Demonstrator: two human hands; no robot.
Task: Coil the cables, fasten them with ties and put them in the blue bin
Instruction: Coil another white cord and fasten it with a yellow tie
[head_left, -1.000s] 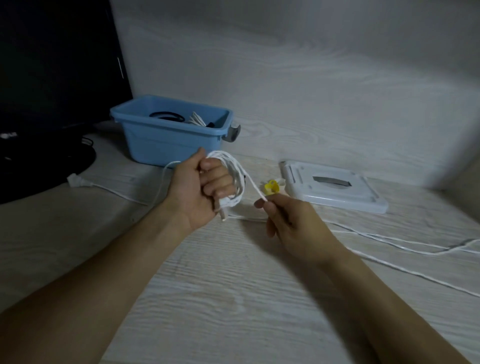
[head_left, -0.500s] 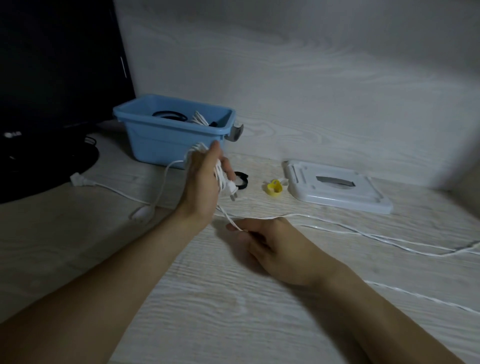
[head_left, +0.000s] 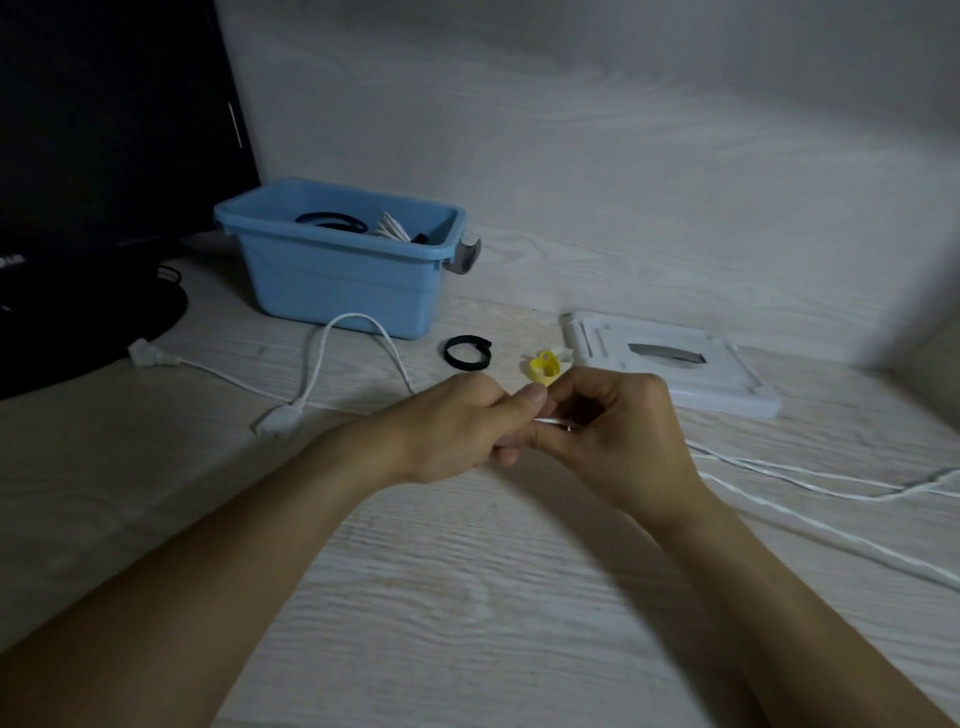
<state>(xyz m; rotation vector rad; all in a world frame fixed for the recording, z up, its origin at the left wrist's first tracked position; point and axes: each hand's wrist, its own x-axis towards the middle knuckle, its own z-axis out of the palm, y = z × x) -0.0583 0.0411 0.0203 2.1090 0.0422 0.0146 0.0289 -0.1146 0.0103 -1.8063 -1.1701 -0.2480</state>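
A: Hands?
B: Left hand (head_left: 457, 426) and right hand (head_left: 618, 431) together mid-table, fingers curled, both pinching a short stretch of white cable (head_left: 553, 422) between them

A: Rest of the cable?
B: Running off right across the table (head_left: 467, 597) in loose strands to the edge of view; on the left, arching up in a loop in front of the bin (head_left: 332, 275), then down to a white plug (head_left: 275, 421) lying flat

A: Bin contents?
B: Blue, open, back left; a black coil and a white bundle inside, details too dim to tell

A: Ties?
B: Black tie (head_left: 467, 353) in a ring, lying just right of the bin; yellow tie (head_left: 543, 366) beside it, just behind the hands

A: Other items?
B: White lid (head_left: 670, 364) flat at back right, near the yellow tie; dark monitor (head_left: 104, 130) at far left; second white plug (head_left: 143, 353) near its base
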